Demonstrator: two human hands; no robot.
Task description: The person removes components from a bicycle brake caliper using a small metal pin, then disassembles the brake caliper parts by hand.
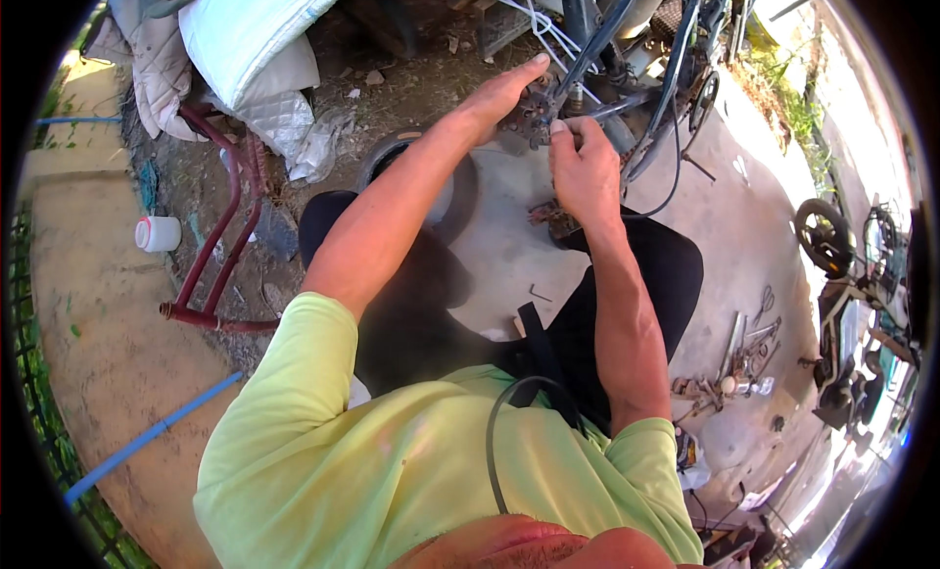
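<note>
In front of me stands a bicycle with a dark blue frame [599,46], its tubes and cables crowding the top of the view. My left hand [504,91] reaches across to the frame's near end, its visible fingers stretched out. I cannot tell whether it touches the metal. Just below and to the right, my right hand [586,169] is closed, the thumb pressed against the bent fingers beside the frame's lower parts. What it grips is hidden. A thin black cable [676,167] loops down near this hand. Between my knees an L-shaped hex key [540,293] lies on the floor.
A maroon bicycle frame [230,212] rests at the left, near a white jar [158,234] and white sacks [245,45]. Hand tools [749,349] are heaped on the concrete at right, before a dark wheel [824,238]. A blue pipe [152,438] crosses the lower left.
</note>
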